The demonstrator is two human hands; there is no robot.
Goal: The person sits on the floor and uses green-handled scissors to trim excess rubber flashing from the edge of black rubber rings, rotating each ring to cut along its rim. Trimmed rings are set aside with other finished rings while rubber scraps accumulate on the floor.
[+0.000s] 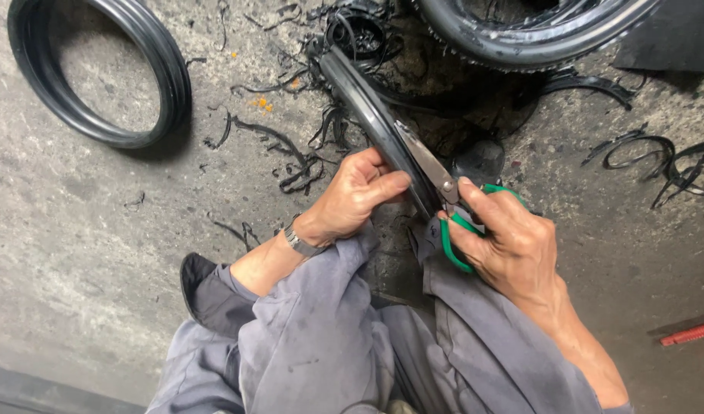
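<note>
We sit on the concrete floor (76, 253) with a long black rubber strip (367, 107) running up from our lap toward the far edge of the floor. Our left hand (356, 195) is curled around the strip, thumb pressed along its top, apparently to keep it steady and taut beside the blades. Our right hand (513, 241) is closed through the green handles of the scissors (436, 180), whose blades lie along the strip's edge and look nearly shut. Thin black rubber trimmings (290, 157) are scattered beside the strip. A rubber ring (99, 73) lies at the far left corner, a tyre (520, 34) at the far edge.
</note>
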